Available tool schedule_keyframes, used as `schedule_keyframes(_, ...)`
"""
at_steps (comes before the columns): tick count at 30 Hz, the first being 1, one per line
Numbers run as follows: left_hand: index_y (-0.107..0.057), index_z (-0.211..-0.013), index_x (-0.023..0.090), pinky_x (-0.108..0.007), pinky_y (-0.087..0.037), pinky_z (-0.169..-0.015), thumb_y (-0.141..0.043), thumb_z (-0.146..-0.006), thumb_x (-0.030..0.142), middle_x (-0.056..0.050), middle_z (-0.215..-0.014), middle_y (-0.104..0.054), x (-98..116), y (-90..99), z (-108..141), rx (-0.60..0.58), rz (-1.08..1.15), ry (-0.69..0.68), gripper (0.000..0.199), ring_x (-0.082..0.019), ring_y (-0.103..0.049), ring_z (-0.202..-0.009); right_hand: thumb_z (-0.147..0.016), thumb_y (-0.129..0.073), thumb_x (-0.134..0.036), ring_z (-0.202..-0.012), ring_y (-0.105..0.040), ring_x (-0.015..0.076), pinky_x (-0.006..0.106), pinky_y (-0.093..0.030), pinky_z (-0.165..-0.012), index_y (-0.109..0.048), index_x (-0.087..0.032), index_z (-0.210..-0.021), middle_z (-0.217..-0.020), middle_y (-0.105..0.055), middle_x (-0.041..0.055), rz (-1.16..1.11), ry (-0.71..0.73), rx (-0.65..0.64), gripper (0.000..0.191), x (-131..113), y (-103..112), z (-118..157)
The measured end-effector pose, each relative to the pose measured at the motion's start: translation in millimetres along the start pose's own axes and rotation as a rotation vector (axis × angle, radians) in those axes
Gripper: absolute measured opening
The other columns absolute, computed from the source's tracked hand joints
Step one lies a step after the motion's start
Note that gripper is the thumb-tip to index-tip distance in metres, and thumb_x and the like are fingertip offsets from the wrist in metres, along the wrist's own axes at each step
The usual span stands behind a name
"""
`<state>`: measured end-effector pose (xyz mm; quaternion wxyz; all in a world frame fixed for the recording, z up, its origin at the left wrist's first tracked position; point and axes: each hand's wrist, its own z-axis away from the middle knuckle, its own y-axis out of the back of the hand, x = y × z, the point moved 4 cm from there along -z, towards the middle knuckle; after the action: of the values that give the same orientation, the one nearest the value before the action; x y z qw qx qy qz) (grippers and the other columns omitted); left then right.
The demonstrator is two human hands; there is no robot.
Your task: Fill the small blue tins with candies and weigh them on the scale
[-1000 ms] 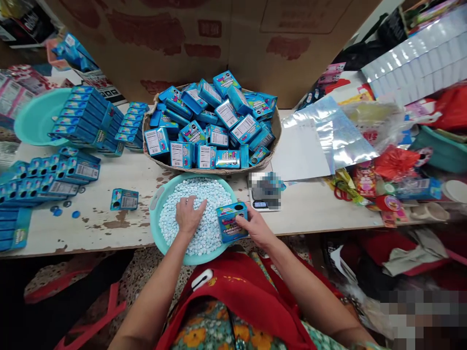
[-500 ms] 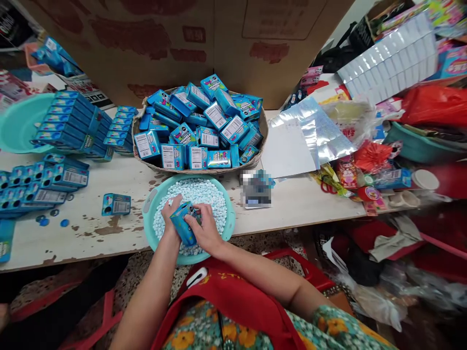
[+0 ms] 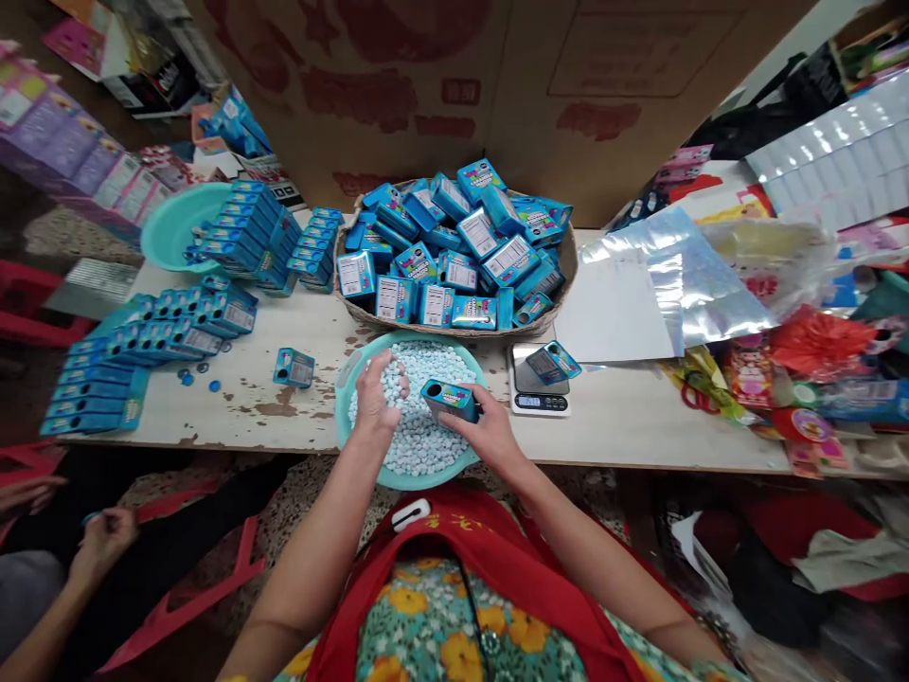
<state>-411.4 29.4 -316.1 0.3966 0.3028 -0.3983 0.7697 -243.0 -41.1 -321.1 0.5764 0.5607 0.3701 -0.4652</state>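
A turquoise basin [image 3: 346, 384] of small pale-blue candies [image 3: 426, 450] stands at the table's front edge. Over its left side, my left hand [image 3: 375, 393] is cupped, fingers curled around some candies. My right hand [image 3: 490, 426] grips a small blue candy box [image 3: 451, 400] above the candies, its end with a round dark hole facing left. To the right, a digital scale [image 3: 540, 402] carries another blue box [image 3: 554, 362], which overhangs the scale's right side. One more blue box [image 3: 294, 367] sits alone left of the basin.
Behind the basin, a cardboard tray [image 3: 454, 330] is heaped with blue boxes. Stacked boxes [image 3: 191, 322] and loose blue caps [image 3: 214, 385] lie left. A large carton [image 3: 525, 114] rises behind; paper [image 3: 625, 313] and bags lie right. Another person's hands [image 3: 106, 540] show lower left.
My left hand has left the box and cupped candies in the basin. My right hand alone holds the box, now tilted over. The view has swung left.
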Motion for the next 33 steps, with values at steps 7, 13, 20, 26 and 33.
schedule_keyframes(7, -0.048, -0.070, 0.016, -0.023, -0.042, -0.051, -0.067, -0.065, 0.040, 0.001, -0.062, -0.057, 19.8, -17.3, 20.7, -0.077, 0.145, -0.059, 0.030, -0.011, -0.057, -0.053, -0.073, -0.071, -0.040, -0.095, -0.058, 0.0243, 0.037, -0.045, -0.084, -0.062, -0.021, -0.101, -0.100, -0.063, 0.0064, 0.138, 0.137, -0.016, 0.036, -18.3, -24.8, 2.4)
schedule_keyframes(13, -0.049, -0.072, 0.017, -0.023, -0.043, -0.054, -0.068, -0.067, 0.037, 0.003, -0.061, -0.055, 22.3, -10.8, 25.0, -0.114, 0.168, -0.101, 0.027, -0.011, -0.056, -0.053, -0.072, -0.069, -0.028, -0.097, -0.058, 0.0248, 0.038, -0.045, -0.085, -0.060, -0.023, -0.102, -0.101, -0.064, 0.0055, 0.206, 0.224, -0.070, 0.031, -25.9, -33.7, 4.8)
schedule_keyframes(20, -0.049, -0.065, 0.017, -0.022, -0.040, -0.050, -0.067, -0.070, 0.034, 0.003, -0.056, -0.051, 23.6, -1.1, 26.1, -0.116, 0.109, -0.182, 0.025, -0.010, -0.054, -0.050, -0.072, -0.071, -0.035, -0.092, -0.060, 0.0226, 0.035, -0.045, -0.082, -0.060, -0.022, -0.099, -0.097, -0.064, 0.0040, 0.171, 0.198, -0.084, 0.032, -29.2, -47.3, 4.0)
schedule_keyframes(26, -0.049, -0.063, 0.016, -0.022, -0.041, -0.052, -0.067, -0.069, 0.036, 0.004, -0.054, -0.051, 31.3, 6.7, 20.7, -0.128, 0.056, -0.191, 0.027, -0.010, -0.055, -0.049, -0.071, -0.071, -0.038, -0.090, -0.060, 0.0218, 0.033, -0.045, -0.079, -0.060, -0.022, -0.100, -0.096, -0.065, 0.0031, 0.191, 0.165, -0.059, 0.035, -34.4, -52.8, 3.0)
schedule_keyframes(33, -0.053, -0.068, 0.017, -0.023, -0.040, -0.053, -0.068, -0.071, 0.034, 0.002, -0.055, -0.055, 35.2, 12.2, 17.0, -0.183, 0.013, -0.286, 0.023, -0.010, -0.054, -0.051, -0.070, -0.072, -0.036, -0.088, -0.060, 0.0208, 0.032, -0.044, -0.079, -0.060, -0.021, -0.099, -0.095, -0.065, 0.0024, 0.199, 0.152, -0.024, 0.034, -39.9, -61.2, 3.8)
